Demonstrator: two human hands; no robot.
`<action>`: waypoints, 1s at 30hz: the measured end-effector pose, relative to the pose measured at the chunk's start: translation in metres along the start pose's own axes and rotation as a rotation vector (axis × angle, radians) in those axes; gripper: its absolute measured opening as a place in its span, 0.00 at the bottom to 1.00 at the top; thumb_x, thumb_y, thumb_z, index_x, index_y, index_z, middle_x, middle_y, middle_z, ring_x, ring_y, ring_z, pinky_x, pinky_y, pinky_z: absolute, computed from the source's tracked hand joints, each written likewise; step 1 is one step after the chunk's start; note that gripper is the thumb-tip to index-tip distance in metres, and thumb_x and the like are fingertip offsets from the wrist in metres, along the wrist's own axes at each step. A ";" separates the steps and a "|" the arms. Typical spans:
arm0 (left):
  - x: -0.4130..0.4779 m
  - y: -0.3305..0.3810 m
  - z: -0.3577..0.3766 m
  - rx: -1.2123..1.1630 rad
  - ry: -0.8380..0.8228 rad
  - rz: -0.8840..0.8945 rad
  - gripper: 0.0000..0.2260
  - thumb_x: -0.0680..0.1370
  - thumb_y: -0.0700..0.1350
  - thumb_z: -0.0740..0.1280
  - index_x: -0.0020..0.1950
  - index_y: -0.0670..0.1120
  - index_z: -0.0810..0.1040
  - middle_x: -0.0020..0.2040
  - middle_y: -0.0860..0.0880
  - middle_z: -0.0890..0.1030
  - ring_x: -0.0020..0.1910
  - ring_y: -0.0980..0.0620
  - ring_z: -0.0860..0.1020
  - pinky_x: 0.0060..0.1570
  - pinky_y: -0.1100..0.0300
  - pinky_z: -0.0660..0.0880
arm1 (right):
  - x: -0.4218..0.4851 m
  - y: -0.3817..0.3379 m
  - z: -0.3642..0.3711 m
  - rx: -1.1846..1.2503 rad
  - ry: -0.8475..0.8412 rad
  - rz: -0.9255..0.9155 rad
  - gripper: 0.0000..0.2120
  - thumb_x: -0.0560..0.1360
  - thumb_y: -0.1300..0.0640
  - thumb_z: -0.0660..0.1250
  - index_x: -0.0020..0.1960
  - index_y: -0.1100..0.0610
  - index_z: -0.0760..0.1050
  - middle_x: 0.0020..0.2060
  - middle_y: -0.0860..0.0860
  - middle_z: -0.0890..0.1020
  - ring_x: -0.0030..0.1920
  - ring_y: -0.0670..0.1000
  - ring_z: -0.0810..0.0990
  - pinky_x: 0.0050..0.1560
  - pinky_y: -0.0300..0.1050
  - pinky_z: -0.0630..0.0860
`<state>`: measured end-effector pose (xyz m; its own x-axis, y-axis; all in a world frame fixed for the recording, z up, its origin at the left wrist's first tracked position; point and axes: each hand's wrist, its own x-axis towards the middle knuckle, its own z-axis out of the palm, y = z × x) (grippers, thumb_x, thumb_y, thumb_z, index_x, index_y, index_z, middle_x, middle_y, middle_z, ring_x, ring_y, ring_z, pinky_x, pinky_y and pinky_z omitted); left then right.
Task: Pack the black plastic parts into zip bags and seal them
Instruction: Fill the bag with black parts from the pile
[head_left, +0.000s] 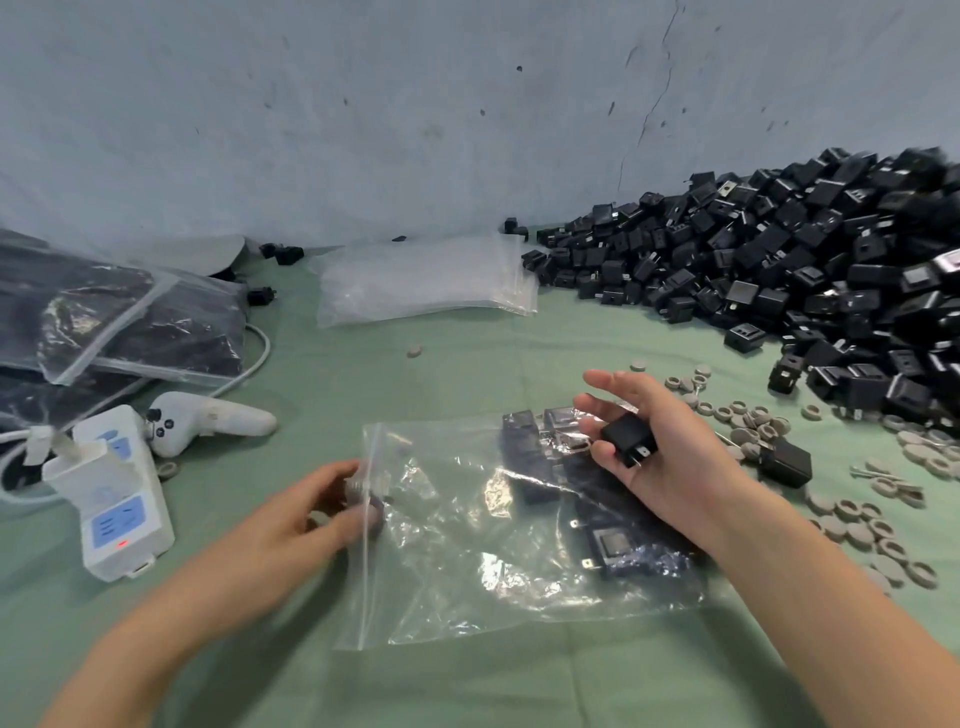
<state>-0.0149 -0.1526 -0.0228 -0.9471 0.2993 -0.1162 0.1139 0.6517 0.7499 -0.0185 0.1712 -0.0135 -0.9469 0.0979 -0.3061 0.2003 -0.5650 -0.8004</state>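
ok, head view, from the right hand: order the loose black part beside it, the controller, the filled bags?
1. Loose black part, on the table just right of the right hand.
2. Controller, across the table on the left.
3. Filled bags, far left and further back.

On the green cloth (467, 686) lay a clear zip bag (493, 545) with several black parts inside. The left hand (311, 512), blurred, pinched its zip edge, while the right hand (670, 457) cradled one black part (626, 441) in its curled fingers above the bag. A pile of black parts (805, 270) sat at the far right, grey rings (857, 519) lay scattered near it, and filled bags (130, 322) lay at the left.
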 end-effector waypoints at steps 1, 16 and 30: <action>0.002 0.003 0.004 0.069 0.016 0.030 0.20 0.67 0.64 0.66 0.58 0.64 0.76 0.52 0.60 0.82 0.49 0.63 0.78 0.48 0.70 0.72 | 0.001 0.000 0.000 0.001 0.006 0.005 0.10 0.79 0.55 0.67 0.55 0.58 0.83 0.42 0.55 0.86 0.34 0.49 0.82 0.28 0.40 0.76; 0.022 -0.009 0.027 0.262 0.008 0.267 0.24 0.66 0.77 0.64 0.59 0.72 0.74 0.54 0.66 0.75 0.59 0.62 0.73 0.62 0.56 0.72 | 0.005 0.001 -0.003 0.027 -0.003 0.027 0.09 0.79 0.57 0.67 0.56 0.59 0.82 0.41 0.55 0.85 0.33 0.50 0.80 0.27 0.40 0.75; 0.047 0.032 0.053 0.270 -0.096 0.511 0.09 0.73 0.64 0.70 0.52 0.70 0.77 0.44 0.60 0.80 0.48 0.60 0.76 0.55 0.57 0.72 | 0.008 0.002 -0.005 0.043 -0.012 0.028 0.10 0.79 0.57 0.65 0.56 0.59 0.81 0.40 0.55 0.85 0.32 0.50 0.80 0.27 0.40 0.75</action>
<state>-0.0400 -0.0807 -0.0390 -0.7219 0.6758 0.1486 0.6334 0.5589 0.5352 -0.0242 0.1750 -0.0202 -0.9442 0.0714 -0.3216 0.2162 -0.6022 -0.7685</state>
